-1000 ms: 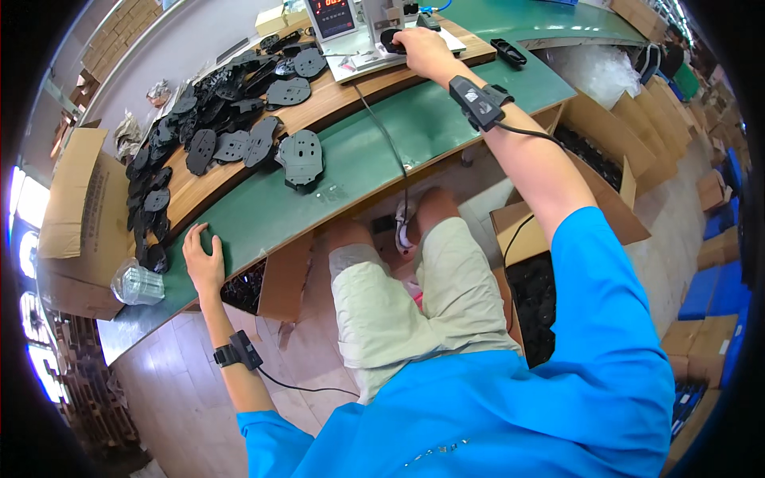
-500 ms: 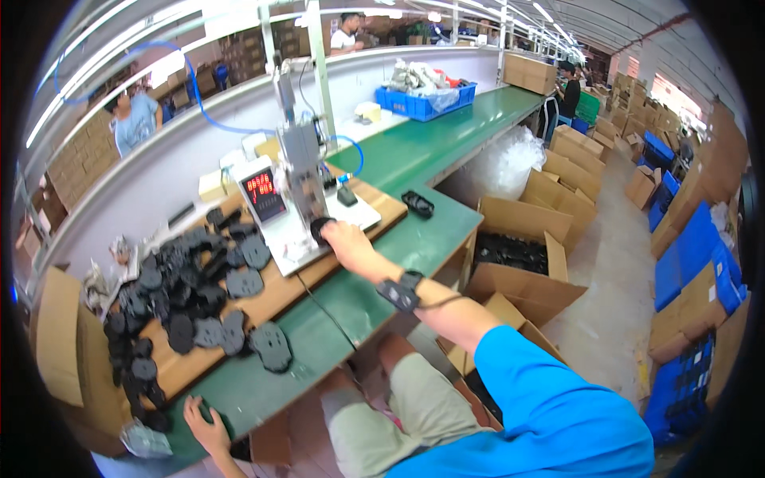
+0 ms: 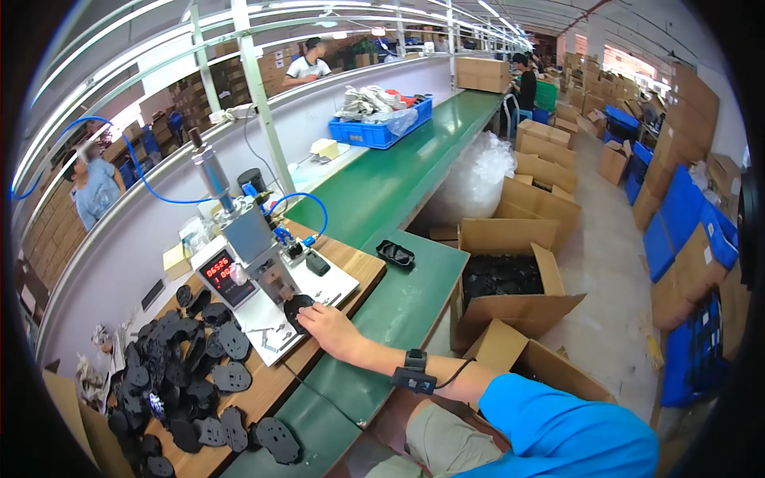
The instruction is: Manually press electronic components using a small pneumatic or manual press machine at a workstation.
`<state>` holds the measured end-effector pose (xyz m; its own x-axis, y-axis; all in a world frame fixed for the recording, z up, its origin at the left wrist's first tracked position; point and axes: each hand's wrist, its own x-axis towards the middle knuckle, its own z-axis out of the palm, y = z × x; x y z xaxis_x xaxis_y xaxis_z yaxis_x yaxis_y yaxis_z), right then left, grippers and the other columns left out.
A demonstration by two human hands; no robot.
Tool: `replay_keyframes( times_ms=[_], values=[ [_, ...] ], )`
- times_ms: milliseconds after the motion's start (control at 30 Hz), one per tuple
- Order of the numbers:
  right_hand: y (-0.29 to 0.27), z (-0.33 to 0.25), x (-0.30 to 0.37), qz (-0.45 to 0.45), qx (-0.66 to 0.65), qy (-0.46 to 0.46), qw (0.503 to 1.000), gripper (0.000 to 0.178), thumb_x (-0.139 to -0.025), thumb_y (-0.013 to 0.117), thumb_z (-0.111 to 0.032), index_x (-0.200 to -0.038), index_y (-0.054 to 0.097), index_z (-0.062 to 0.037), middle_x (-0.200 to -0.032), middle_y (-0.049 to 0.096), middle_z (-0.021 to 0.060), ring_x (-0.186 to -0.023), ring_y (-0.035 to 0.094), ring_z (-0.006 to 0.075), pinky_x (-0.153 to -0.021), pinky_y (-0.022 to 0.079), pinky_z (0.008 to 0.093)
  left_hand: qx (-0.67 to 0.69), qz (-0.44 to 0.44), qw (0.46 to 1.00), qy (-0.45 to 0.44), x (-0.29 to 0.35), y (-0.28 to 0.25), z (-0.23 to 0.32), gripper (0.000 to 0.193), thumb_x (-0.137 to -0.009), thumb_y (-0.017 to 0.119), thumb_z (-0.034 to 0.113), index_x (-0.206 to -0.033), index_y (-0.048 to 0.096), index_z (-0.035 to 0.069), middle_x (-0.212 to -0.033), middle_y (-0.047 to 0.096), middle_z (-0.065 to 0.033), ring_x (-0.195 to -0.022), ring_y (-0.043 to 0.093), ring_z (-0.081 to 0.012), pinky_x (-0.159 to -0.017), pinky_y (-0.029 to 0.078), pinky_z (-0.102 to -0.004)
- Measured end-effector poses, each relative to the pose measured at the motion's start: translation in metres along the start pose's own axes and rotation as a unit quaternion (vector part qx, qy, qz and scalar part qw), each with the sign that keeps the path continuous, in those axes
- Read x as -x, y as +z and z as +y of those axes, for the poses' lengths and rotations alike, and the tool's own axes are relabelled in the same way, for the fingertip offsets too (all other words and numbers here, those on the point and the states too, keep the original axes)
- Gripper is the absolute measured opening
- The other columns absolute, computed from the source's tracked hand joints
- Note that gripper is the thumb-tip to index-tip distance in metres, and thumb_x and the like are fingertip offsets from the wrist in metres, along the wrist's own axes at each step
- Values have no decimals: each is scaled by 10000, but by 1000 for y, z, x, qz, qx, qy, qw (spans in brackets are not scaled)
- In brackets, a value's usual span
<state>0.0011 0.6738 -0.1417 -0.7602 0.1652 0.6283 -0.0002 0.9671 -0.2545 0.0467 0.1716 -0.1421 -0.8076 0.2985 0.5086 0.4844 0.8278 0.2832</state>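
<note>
My right hand (image 3: 333, 331) reaches in over the bench, its fingers closed on the edge of a black plastic oval part (image 3: 297, 311). The part is at the white base plate (image 3: 271, 344) of a small pneumatic press (image 3: 245, 233), right below the press head. Whether the head touches it, I cannot tell. A counter with red digits (image 3: 225, 279) stands at the press's left. Left of that, a heap of flat black oval plates (image 3: 163, 362) spreads over the wooden board (image 3: 355, 275). My left hand is out of view.
A black hollow shell (image 3: 396, 254) lies on the green bench (image 3: 426, 263). Open cartons (image 3: 518, 307) with black parts stand to the right. A blue crate (image 3: 382, 131) of wrapped items sits farther back. Blue air hoses (image 3: 323, 215) loop round the press. Other people are at a distance.
The view has swung right and closer, so the press sits lower and my left hand has left the picture. My right hand still grips the black part at the press.
</note>
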Motion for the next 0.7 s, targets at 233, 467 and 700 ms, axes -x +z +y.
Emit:
replay_keyframes(
  times_ms=[233,467,700],
  values=[
    [3,-7,4,19,-5,8,1000,329,-840,617,-17,-1160,689,-9,-1265,683,107,-1144,637,282,-955,547,397,124,-78,977,153,-50,24,98,572,-884,653,98,-1432,536,-13,-1480,512,-267,-1373,465,-477,-1177,357,-558],
    [5,-10,5,31,1,11,999,320,-834,617,-5,-1145,693,-8,-1251,689,102,-1138,640,283,-953,550,397,102,-134,967,192,-46,79,97,600,-923,618,260,-1484,530,66,-1613,405,-250,-1488,363,-472,-1220,244,-660],
    [5,-13,6,43,-4,31,999,322,-834,616,1,-1146,693,-7,-1252,690,102,-1134,638,284,-959,549,400,103,-157,957,221,-49,77,96,692,-851,747,348,-1453,559,63,-1596,436,-234,-1471,390,-461,-1211,252,-660]
  ],
)
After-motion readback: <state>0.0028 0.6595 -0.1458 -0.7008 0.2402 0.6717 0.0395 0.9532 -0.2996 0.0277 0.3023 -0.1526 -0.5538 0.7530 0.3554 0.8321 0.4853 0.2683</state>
